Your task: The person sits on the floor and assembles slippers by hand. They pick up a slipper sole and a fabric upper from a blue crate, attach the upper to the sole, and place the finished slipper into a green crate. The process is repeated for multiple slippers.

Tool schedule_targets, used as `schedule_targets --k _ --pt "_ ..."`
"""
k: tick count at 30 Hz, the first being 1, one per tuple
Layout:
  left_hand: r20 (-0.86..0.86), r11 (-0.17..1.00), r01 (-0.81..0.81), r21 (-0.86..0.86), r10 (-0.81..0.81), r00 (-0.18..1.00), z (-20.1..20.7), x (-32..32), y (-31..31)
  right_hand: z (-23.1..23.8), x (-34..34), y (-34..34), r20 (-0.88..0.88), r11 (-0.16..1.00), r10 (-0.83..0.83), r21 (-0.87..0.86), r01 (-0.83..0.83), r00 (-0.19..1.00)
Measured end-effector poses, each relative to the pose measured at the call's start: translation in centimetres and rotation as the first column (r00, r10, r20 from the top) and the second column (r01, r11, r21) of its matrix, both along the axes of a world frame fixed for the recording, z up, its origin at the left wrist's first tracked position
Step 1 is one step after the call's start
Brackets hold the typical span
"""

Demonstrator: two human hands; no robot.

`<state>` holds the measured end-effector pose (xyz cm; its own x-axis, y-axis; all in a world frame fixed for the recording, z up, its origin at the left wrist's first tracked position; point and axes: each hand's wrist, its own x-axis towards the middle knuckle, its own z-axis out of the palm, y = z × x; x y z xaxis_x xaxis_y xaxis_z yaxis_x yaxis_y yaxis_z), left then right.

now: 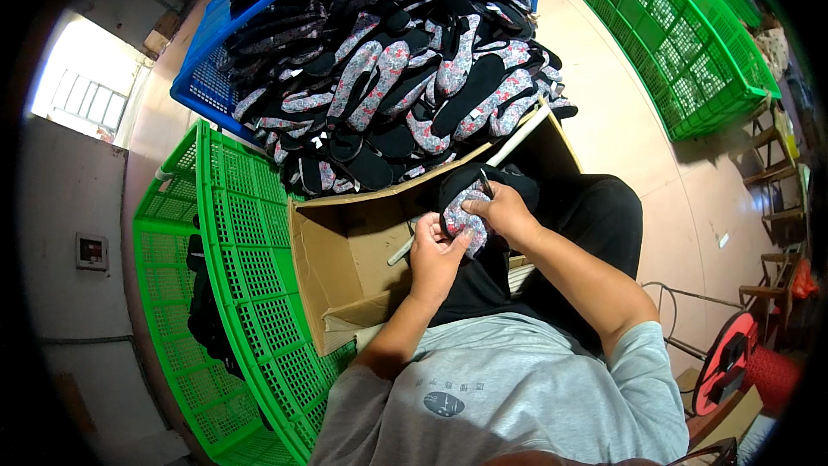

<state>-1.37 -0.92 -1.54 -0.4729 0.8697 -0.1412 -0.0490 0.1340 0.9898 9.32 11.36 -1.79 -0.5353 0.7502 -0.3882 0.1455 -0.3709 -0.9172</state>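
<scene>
pinching: a floral slipper piece (464,223), black cloth around a grey face dotted with red flowers, held up in front of me over my lap.
left hand (435,257): my thumb and fingers are closed on its near-left edge, with hardly any gap between them beyond the cloth.
right hand (507,212): my thumb presses on the flowered face while the fingers curl behind the far-right side; a thin dark object (486,183) pokes out by these fingers, and i cannot tell what it is.
cloth: i judge it light and soft, likely padded, bending easily under my thumbs; nothing about it looks fragile, and the fabric should grip the skin rather than slide.
best hold: the rim on opposite sides, i would say, thumbs on top and fingers beneath, since a pinch at one end would probably let the rest flop.
lap: my black trousers (604,217) lie below and to the right of the piece.
box: an open cardboard box (323,263) sits just beside my left hand.
pile: many similar slippers (379,78) heap up beyond the box, in a blue crate (203,78).
sides: a green crate (259,293) at my left, another green basket (673,52) well off to the right.
</scene>
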Motion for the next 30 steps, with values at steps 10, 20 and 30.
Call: schedule_targets --k 10,20,30 --pt "-0.086 0.996 0.085 -0.032 -0.088 0.992 -2.4 -0.1 -0.8 1.8 -0.1 1.6 0.085 0.976 0.040 -0.215 -0.020 0.996" --pt "-0.333 0.998 -0.041 -0.051 0.022 0.943 -0.9 0.4 -0.9 1.2 -0.5 1.0 0.011 0.978 -0.040 -0.207 0.042 0.999" --pt "-0.117 0.997 -0.070 -0.043 0.065 0.991 -0.1 -0.3 -0.8 -1.1 -1.7 -1.9 0.023 0.896 -0.251 0.383 0.224 0.968"
